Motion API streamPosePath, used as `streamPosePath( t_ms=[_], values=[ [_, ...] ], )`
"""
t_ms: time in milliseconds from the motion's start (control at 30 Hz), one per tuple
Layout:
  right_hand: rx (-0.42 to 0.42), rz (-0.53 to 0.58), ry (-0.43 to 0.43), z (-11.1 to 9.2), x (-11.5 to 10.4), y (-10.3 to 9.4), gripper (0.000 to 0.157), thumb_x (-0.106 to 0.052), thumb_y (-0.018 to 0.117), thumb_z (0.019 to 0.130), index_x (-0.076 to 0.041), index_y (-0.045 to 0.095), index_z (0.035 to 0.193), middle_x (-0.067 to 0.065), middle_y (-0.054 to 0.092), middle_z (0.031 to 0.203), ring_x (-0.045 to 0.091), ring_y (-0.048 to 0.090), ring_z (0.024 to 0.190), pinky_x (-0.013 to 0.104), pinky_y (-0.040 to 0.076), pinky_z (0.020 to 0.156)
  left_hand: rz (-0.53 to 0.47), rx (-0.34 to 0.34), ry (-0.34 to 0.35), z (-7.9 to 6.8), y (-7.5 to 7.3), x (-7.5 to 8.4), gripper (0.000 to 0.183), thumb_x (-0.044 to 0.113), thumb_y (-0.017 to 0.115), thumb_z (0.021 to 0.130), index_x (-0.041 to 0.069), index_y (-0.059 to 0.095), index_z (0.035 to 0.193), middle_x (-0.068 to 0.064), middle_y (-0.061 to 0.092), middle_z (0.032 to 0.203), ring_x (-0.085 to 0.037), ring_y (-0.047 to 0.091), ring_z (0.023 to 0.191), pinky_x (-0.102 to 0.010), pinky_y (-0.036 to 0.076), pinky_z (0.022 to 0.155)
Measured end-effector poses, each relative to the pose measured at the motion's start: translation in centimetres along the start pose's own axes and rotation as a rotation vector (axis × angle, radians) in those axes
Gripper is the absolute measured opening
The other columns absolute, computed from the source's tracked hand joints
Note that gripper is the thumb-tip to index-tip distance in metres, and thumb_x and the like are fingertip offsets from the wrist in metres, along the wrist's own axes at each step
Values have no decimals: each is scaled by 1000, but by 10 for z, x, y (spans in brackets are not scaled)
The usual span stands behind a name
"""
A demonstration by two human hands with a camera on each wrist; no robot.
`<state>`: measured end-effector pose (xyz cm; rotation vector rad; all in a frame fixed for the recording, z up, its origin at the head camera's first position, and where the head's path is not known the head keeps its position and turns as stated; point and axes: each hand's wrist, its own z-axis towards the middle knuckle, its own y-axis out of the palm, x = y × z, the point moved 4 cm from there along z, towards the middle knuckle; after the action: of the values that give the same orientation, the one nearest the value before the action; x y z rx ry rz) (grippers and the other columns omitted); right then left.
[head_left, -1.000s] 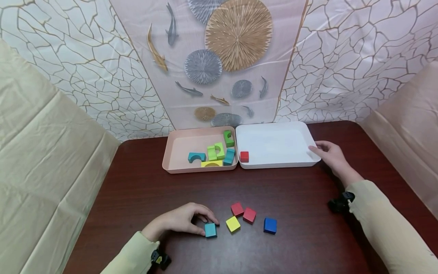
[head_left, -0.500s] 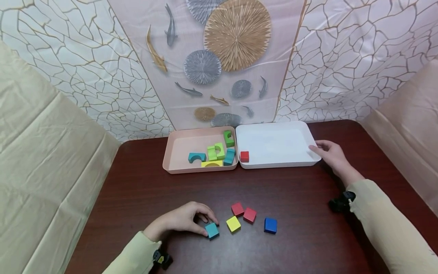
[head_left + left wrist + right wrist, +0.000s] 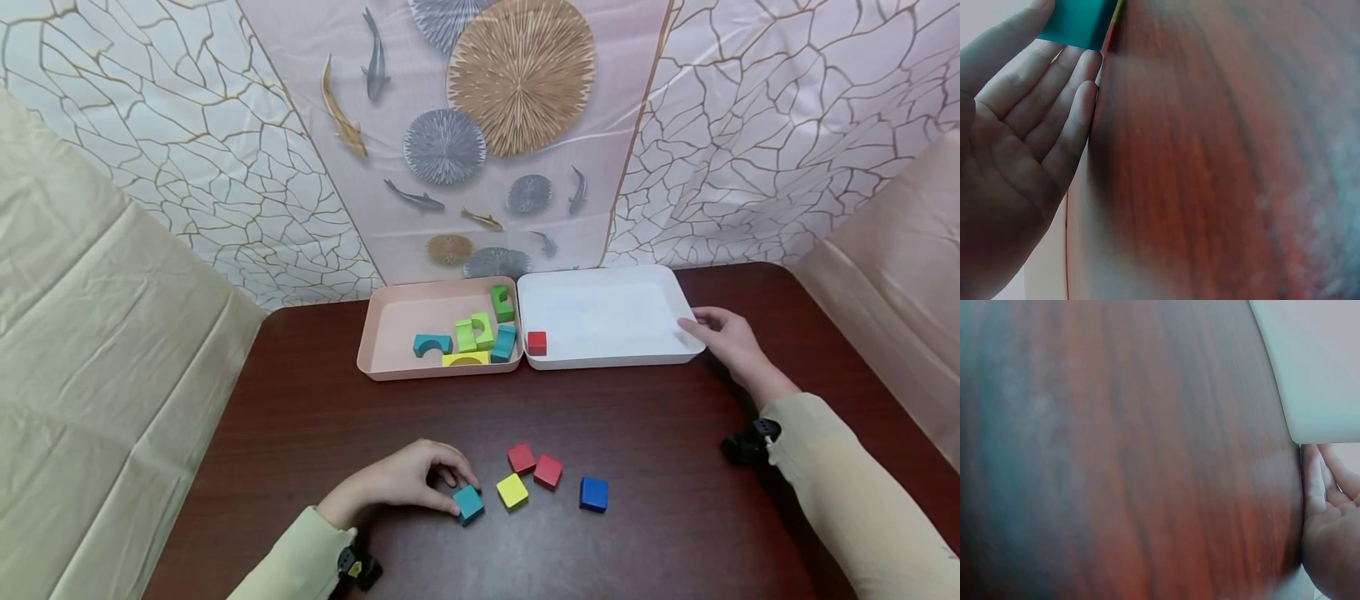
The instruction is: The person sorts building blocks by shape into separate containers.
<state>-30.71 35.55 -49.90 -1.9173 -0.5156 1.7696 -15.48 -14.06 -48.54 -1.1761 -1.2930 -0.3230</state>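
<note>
My left hand (image 3: 411, 478) holds a teal cube (image 3: 468, 505) on the dark table, thumb at its left corner and fingertips along its far side. In the left wrist view the teal block (image 3: 1079, 24) sits between thumb and fingers at the top. A yellow cube (image 3: 512, 492), two red cubes (image 3: 521, 458) and a blue cube (image 3: 593, 494) lie to its right. At the back right, my right hand (image 3: 733, 346) grips the right edge of a white tray (image 3: 611, 363). The right wrist view shows fingers partly hidden behind the tray's corner.
One red cube (image 3: 537, 343) sits in the white tray's near left corner. Against its left side stands a pink tray (image 3: 390, 333) with several arch and half-round blocks, in green, teal and yellow. A patterned cloth (image 3: 442, 221) hangs behind the table (image 3: 315, 417).
The teal cube has turned and slid slightly right, with my left thumb and fingers staying at it. My right hand and both trays look unmoved.
</note>
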Motion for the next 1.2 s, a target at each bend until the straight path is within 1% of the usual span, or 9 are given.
streamPosePath(
  t_ms=[167, 400, 467, 633, 700, 767, 967, 1133, 1200],
  values=[
    [3, 1, -1, 1, 0, 0, 69, -42, 60, 107, 15, 51, 147, 33, 56, 139, -6, 47, 90, 4, 42, 72, 1, 30, 23, 0, -2, 2, 28, 12, 86, 91, 11, 78, 118, -8, 77, 120, 0, 68, 101, -23, 60, 93],
    [-3, 0, 2, 0, 0, 1, 71, -43, 60, 107, 15, 50, 147, 32, 55, 139, -6, 47, 90, 3, 42, 72, -6, 94, 59, 3, -7, 2, 29, 11, 86, 91, 9, 77, 119, -10, 76, 120, -1, 69, 102, -27, 62, 95],
    [-3, 0, 2, 1, 0, 0, 71, -42, 60, 108, 15, 49, 148, 33, 54, 140, -6, 47, 91, 3, 42, 72, -1, 116, 70, 3, -8, 2, 29, 13, 86, 92, 10, 78, 119, -9, 77, 119, -4, 70, 103, -28, 62, 95],
    [-3, -2, 4, 0, 0, -1, 71, -43, 60, 107, 15, 49, 148, 33, 54, 140, -6, 46, 91, 3, 42, 72, 17, 175, 84, 5, -12, 4, 29, 17, 86, 92, 12, 78, 120, -7, 77, 119, -16, 72, 105, -33, 61, 97],
    [-4, -4, 6, 0, 0, -1, 71, -44, 60, 107, 14, 50, 148, 32, 55, 140, -6, 46, 91, 3, 41, 72, 16, 197, 91, 5, -13, 4, 30, 17, 86, 92, 11, 78, 121, -7, 77, 119, -19, 72, 106, -35, 61, 97],
    [-6, -4, 8, 0, 0, -1, 71, -43, 60, 107, 15, 49, 148, 33, 54, 140, -5, 46, 91, 3, 42, 72, 14, 218, 98, 6, -14, 5, 31, 16, 86, 92, 11, 77, 121, -7, 77, 119, -18, 72, 107, -37, 61, 98],
    [-8, -7, 14, -1, 0, 0, 72, -43, 59, 108, 15, 49, 148, 34, 54, 142, -6, 47, 91, 3, 42, 72, 6, 252, 115, 9, -16, 6, 32, 12, 86, 91, 11, 77, 122, -6, 76, 120, -9, 70, 107, -38, 61, 98],
    [-3, -2, 13, 0, -1, 1, 70, -42, 60, 107, 15, 50, 147, 33, 55, 141, -7, 46, 90, 3, 41, 73, -2, 275, 118, 13, -17, 8, 33, 11, 85, 91, 9, 77, 123, -5, 76, 121, -8, 69, 108, -42, 61, 98],
    [-3, -2, 15, 0, -1, 1, 70, -42, 60, 107, 15, 50, 148, 34, 55, 141, -7, 46, 90, 3, 41, 73, -3, 290, 120, 15, -18, 8, 33, 11, 85, 91, 9, 77, 123, -5, 76, 121, -9, 69, 108, -41, 61, 98]
  ],
)
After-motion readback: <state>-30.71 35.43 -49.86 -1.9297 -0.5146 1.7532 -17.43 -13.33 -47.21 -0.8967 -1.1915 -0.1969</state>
